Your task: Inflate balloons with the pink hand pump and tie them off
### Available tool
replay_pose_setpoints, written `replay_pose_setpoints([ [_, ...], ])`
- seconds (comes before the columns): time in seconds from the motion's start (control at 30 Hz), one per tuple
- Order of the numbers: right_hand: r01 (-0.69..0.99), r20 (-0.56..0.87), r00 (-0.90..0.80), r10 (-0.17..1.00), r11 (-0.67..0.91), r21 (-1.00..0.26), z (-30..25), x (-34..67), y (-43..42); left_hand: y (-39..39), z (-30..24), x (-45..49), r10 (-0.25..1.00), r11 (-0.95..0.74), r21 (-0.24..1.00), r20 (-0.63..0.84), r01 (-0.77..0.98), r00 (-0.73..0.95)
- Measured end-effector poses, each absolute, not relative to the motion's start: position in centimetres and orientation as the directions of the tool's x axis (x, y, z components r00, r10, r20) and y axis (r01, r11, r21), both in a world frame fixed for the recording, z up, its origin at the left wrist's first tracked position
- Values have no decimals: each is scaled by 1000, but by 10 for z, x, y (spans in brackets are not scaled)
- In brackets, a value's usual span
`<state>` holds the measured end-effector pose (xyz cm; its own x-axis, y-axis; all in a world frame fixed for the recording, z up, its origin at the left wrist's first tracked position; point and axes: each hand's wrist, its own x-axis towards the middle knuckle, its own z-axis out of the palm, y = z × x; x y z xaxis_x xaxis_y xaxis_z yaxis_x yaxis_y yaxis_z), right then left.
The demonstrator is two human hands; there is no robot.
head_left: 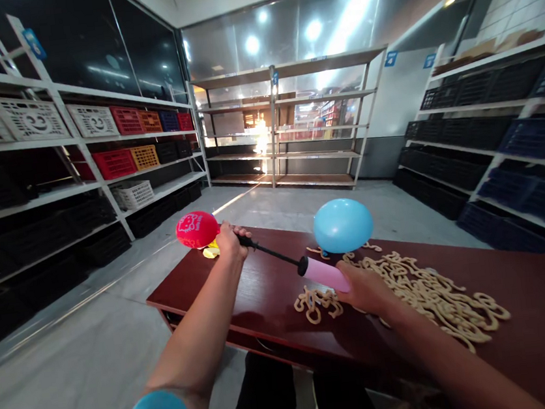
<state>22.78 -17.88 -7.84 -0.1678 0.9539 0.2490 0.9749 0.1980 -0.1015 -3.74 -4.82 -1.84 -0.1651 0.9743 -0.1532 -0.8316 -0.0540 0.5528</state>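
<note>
A balloon pump (281,256) slants across the table between my hands, its black rod drawn out of a pink barrel. My left hand (230,241) is closed around the pump's black end, where the neck of a red balloon (197,230) meets it. That balloon is partly inflated, with a pale printed figure. Around the near end of the pink barrel, my right hand (360,286) is wrapped. A larger blue balloon (343,225) rests on the table beyond it. Something yellow (211,251), probably uninflated balloons, lies under the red one.
Many beige curled pieces (425,292) spread over the right of the dark red table (262,284), and a small heap (317,304) sits near its front edge. Shelves with crates (132,120) line the left; a rack (281,69) stands behind, more shelving (468,110) at right.
</note>
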Motion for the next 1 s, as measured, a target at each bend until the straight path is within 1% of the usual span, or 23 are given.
replay_pose_setpoints([
  [0.1,975,283,-160,946,196,-103,-82,206,-169,-60,-29,-8,980,-60,562,-124,-825,-156],
  [0.23,976,296,-133,946,177,-129,-83,186,-161,-69,-32,15,986,3,570,-140,-822,-93],
  [0.3,974,295,-133,946,179,-138,-84,193,-164,-65,-27,7,987,-12,587,-122,-809,-103],
  [0.4,976,302,-138,943,182,-122,-89,219,-170,-53,-16,-21,980,-66,599,-112,-798,-165],
  [0.5,982,304,-138,943,170,-81,-96,238,-173,-46,-13,-40,968,-103,576,-128,-811,-214],
  [0.57,984,306,-141,942,168,-64,-99,236,-171,-49,-18,-36,965,-116,563,-129,-818,-226],
  [0.8,979,377,-141,915,185,-81,-94,189,-160,-70,-38,18,975,-3,576,-181,-818,-131],
  [0.9,978,372,-139,918,186,-93,-94,201,-163,-63,-28,6,981,-34,595,-133,-803,-140],
  [1.0,980,359,-146,922,183,-72,-99,229,-168,-52,-16,-22,972,-90,596,-120,-798,-200],
])
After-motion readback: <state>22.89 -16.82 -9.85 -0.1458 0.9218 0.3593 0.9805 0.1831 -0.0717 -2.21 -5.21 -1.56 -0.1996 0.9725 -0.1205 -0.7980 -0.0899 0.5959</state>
